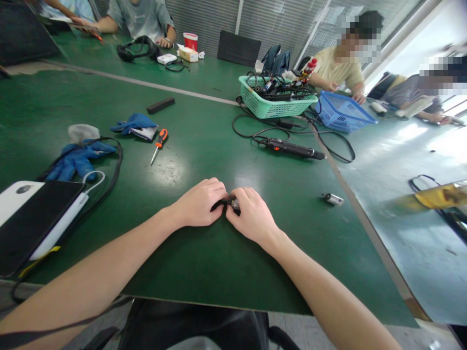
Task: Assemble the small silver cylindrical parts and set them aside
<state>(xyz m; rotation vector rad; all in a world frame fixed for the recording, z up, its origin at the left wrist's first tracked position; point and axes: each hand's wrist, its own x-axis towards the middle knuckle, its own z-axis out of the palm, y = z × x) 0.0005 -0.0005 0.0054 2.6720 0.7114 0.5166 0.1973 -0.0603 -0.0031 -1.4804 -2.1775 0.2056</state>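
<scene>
At the middle of the table's near side, my two hands meet with fingertips almost touching. My left hand (203,201) is closed on a small black part (218,204), mostly covered by the fingers. A small silver metal cylinder (235,204), like a little motor, is pinched by my right hand (253,214). The two parts are end to end between the hands; whether they are joined I cannot tell. A similar silver cylinder (333,199) with a dark tip lies on the green table (233,267), off to the right.
Beyond my hands lie an orange-handled screwdriver (160,141) and a black corded electric screwdriver (295,148). Blue gloves (78,158) and a phone on a white power bank (40,209) are at left. Farther back stand a green basket (273,106) and a blue basket (343,114). Other people sit around.
</scene>
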